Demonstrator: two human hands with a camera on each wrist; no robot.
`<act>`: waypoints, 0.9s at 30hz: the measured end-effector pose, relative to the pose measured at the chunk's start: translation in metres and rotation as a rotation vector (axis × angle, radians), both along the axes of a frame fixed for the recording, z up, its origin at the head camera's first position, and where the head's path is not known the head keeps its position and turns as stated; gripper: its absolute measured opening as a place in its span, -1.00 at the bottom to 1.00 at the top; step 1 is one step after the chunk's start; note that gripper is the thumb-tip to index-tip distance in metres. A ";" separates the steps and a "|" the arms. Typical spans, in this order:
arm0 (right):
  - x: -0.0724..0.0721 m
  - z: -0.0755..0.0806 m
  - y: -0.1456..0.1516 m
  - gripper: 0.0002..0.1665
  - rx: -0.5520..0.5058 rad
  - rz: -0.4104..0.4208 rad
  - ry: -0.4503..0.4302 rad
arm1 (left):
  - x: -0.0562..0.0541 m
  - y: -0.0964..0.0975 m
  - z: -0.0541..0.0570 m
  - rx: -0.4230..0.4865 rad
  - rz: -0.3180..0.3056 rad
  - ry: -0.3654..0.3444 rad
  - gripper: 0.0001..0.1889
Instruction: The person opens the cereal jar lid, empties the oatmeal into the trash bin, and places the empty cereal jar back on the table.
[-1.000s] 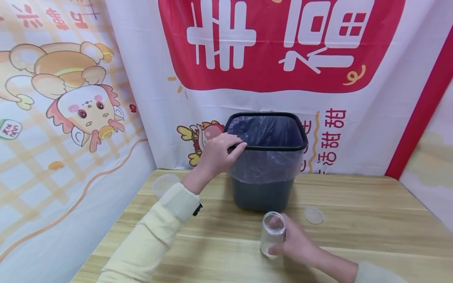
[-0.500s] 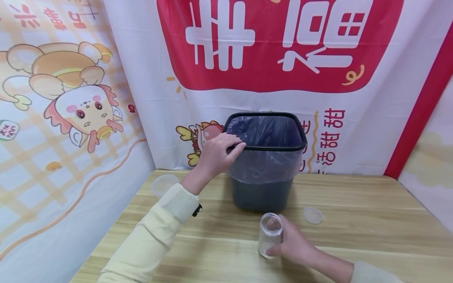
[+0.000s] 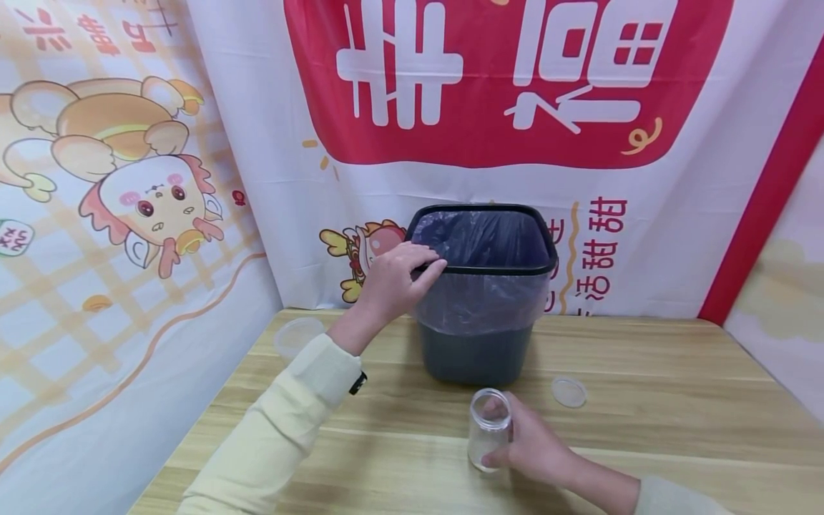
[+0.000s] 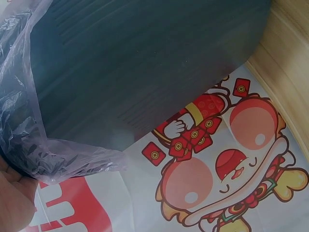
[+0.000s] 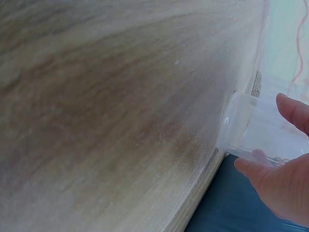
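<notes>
A dark grey trash bin [image 3: 473, 355] with a black rim stands upright on the table, lined with a clear plastic bag [image 3: 483, 304] folded over its edge. My left hand [image 3: 394, 280] grips the rim at the near left corner; in the left wrist view that hand [image 4: 15, 203] shows only in the lower left corner, by the bag. In front of the bin, my right hand [image 3: 539, 449] holds a clear, lidless jar [image 3: 479, 442] upright from its right side. Thumb and fingers flank the jar [image 5: 245, 126] in the right wrist view, its base at the wooden tabletop.
A clear round disc [image 3: 569, 393] lies flat on the table [image 3: 676, 386], right of the bin. Farther left sits a translucent round container or lid [image 3: 297, 337], partly behind the left forearm. A printed cloth [image 3: 360, 193] hangs close behind the bin.
My right hand and the jar have shifted slightly to the left along the table. The left hand stays on the bin's rim.
</notes>
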State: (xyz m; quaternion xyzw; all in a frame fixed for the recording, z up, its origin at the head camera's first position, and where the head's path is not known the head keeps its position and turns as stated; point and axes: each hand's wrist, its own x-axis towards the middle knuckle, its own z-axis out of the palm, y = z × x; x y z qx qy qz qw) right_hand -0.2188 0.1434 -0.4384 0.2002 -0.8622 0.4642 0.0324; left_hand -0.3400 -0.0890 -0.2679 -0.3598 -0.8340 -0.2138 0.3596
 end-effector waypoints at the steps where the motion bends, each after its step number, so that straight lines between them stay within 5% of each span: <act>1: 0.000 0.000 0.000 -0.25 0.003 0.000 0.002 | 0.000 0.000 0.000 -0.001 0.001 0.000 -0.71; 20: 0.003 0.002 0.003 -0.15 -0.046 0.051 -0.008 | 0.000 0.000 0.000 -0.006 0.005 0.000 -0.72; 27: 0.007 0.008 0.006 -0.11 -0.165 0.078 -0.076 | 0.001 0.000 0.001 -0.006 0.011 -0.018 -0.71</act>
